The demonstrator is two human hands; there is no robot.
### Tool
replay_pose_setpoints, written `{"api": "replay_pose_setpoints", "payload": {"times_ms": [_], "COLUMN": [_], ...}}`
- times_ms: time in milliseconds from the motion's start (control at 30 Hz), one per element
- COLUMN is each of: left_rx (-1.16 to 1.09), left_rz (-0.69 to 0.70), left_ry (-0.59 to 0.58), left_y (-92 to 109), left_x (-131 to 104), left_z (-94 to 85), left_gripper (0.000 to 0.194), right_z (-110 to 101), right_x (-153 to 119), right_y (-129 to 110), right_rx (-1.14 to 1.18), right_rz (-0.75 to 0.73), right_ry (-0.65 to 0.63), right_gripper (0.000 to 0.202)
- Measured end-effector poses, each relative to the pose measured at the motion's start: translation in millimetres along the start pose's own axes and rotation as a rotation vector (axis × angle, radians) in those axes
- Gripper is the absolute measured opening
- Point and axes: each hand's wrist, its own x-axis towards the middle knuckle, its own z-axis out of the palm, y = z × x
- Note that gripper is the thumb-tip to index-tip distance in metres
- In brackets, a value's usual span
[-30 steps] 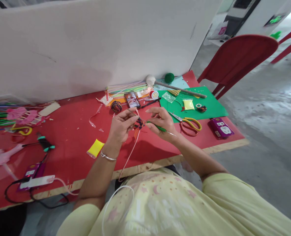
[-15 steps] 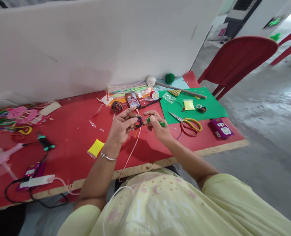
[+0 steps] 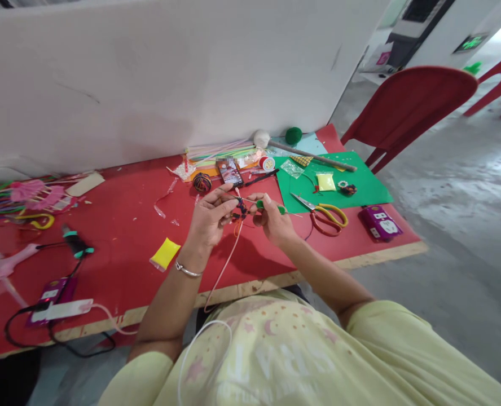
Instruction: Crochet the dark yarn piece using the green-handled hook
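The left hand (image 3: 210,217) pinches the yarn piece (image 3: 242,210), held up over the tabletop (image 3: 127,231) between both hands; the right hand (image 3: 276,223) is closed on the hook (image 3: 281,210), its long axis crosswise, working end toward the piece. Toward the far edge sits the yarn ball (image 3: 202,182).

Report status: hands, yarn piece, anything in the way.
Left hand pinching yarn piece. Right hand gripping green-handled tool. Pink cable close by, possible snag.

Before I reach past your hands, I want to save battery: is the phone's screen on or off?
On: the phone just beyond the left hand is displaying a coloured picture.
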Motion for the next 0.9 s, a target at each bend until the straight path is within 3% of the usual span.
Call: {"api": "replay_pose_setpoints", "payload": {"times_ms": [900], "left_rx": [0.003], "left_rz": [0.073], "left_ry": [0.027], "left_y": [-7.3], "left_x": [2.0], "left_z": [-0.3], "left_gripper": [0.048], "right_z": [-4.5], "right_x": [-0.8], "right_y": [-6.4], "right_rx": [0.065], "right_rz": [0.035], "right_ry": [-0.011], "right_gripper": [0.037]}}
